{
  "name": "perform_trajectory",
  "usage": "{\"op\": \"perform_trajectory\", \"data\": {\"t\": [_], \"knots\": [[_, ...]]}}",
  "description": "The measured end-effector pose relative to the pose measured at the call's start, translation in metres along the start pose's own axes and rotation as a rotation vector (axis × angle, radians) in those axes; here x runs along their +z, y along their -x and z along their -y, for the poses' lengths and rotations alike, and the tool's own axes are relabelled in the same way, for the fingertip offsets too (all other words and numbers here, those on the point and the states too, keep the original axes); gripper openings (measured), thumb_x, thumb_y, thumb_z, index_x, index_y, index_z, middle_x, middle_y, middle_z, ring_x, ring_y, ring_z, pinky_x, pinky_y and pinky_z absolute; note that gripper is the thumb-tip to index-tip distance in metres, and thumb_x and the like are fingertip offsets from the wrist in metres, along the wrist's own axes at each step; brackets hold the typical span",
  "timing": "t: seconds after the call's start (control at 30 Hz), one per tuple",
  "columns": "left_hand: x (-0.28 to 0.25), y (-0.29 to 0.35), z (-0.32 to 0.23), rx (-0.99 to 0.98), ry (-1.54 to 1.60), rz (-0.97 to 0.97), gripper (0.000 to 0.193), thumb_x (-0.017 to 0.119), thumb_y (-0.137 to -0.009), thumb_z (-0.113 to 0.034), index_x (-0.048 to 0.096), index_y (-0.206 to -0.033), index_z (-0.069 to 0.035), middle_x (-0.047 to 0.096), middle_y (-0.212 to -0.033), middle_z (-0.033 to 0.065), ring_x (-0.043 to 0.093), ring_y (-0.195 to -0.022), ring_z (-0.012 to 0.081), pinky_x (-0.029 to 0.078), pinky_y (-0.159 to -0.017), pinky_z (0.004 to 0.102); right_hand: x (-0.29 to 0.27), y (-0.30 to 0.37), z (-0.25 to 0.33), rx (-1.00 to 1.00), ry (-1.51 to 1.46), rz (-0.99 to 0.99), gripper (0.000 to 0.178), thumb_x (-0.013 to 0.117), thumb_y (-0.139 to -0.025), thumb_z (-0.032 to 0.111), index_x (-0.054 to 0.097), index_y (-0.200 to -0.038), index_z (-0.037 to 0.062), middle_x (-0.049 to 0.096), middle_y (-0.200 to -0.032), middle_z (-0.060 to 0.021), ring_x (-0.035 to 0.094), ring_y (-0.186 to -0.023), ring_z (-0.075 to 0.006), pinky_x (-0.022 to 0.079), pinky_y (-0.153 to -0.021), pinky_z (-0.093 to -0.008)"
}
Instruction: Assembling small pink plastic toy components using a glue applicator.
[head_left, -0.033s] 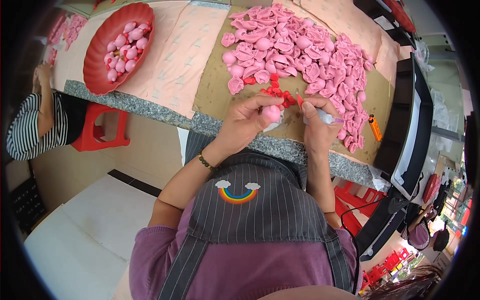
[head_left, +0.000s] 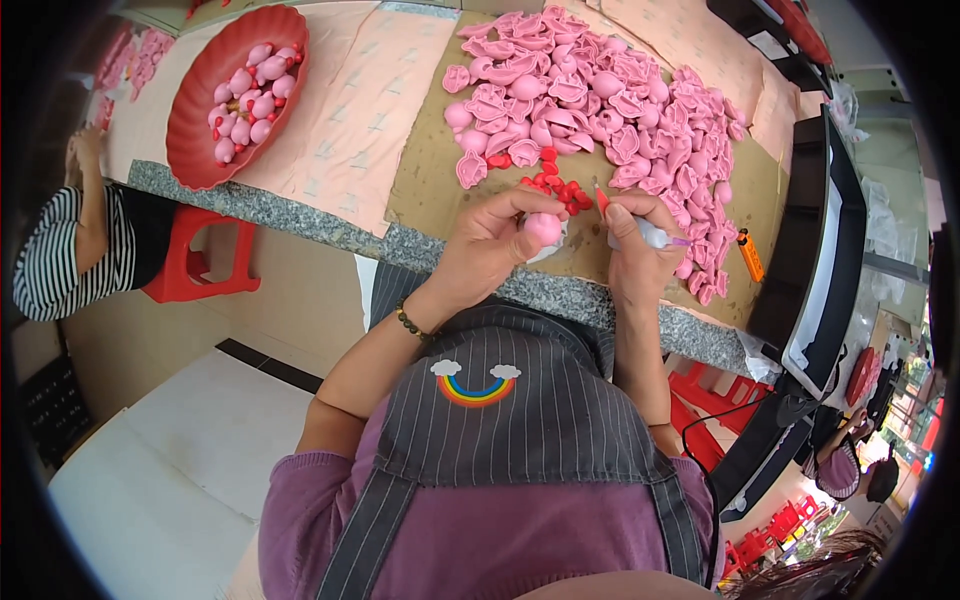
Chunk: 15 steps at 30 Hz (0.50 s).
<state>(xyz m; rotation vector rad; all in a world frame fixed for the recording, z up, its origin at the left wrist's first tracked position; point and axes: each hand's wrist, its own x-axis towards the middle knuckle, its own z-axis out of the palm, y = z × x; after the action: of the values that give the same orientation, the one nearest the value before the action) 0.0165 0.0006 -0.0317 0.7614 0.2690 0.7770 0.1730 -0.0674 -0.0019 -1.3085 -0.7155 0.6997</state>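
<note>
My left hand (head_left: 490,235) pinches a small round pink plastic piece (head_left: 543,229) between thumb and fingers, just above the near edge of the worktop. To its right, my right hand (head_left: 642,245) is closed around a small white squeeze bottle (head_left: 655,237) with a pointed red tip, which points up and away from me. The tip and the pink piece are apart. Small red pieces (head_left: 568,192) lie just beyond my hands. Behind them spreads a big heap of pink plastic shells (head_left: 590,100). Something white under my left fingers is partly hidden.
A red scalloped bowl (head_left: 182,130) of pink-and-red pieces stands at the left. An orange lighter (head_left: 750,256) lies at the right beside a black tray (head_left: 800,260). A person in a striped sleeve (head_left: 50,255) is at the far left, near a red stool (head_left: 205,260).
The tip of the bottle in my right hand has shifted very slightly. Nothing else has visibly changed.
</note>
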Motion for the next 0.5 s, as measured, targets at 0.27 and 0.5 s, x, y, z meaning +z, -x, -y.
{"op": "perform_trajectory", "data": {"t": [0.27, 0.5], "knots": [[0.012, -0.003, -0.01, 0.015, -0.014, -0.039, 0.039, 0.067, -0.077, 0.0, 0.053, -0.114, 0.003, 0.054, -0.109, 0.01, 0.057, -0.097, 0.0181, 0.053, -0.077, 0.0299, -0.004, 0.007, 0.006, -0.034, -0.03, 0.027, 0.008, 0.064, -0.075, -0.003, 0.06, -0.082, -0.004, 0.059, -0.081, -0.0085, 0.052, -0.067, -0.0121, 0.04, -0.06, -0.0222], [0.017, -0.002, -0.004, -0.008, -0.238, -0.062, 0.035, 0.063, -0.079, 0.004, 0.053, -0.112, 0.004, 0.059, -0.101, 0.01, 0.059, -0.09, 0.0141, 0.053, -0.076, 0.0284, 0.014, 0.008, 0.018, -0.296, 0.208, 0.215, 0.005, 0.064, -0.075, -0.003, 0.06, -0.079, -0.0042, 0.059, -0.076, -0.0072, 0.053, -0.068, -0.0135, 0.041, -0.062, -0.0237]]}}
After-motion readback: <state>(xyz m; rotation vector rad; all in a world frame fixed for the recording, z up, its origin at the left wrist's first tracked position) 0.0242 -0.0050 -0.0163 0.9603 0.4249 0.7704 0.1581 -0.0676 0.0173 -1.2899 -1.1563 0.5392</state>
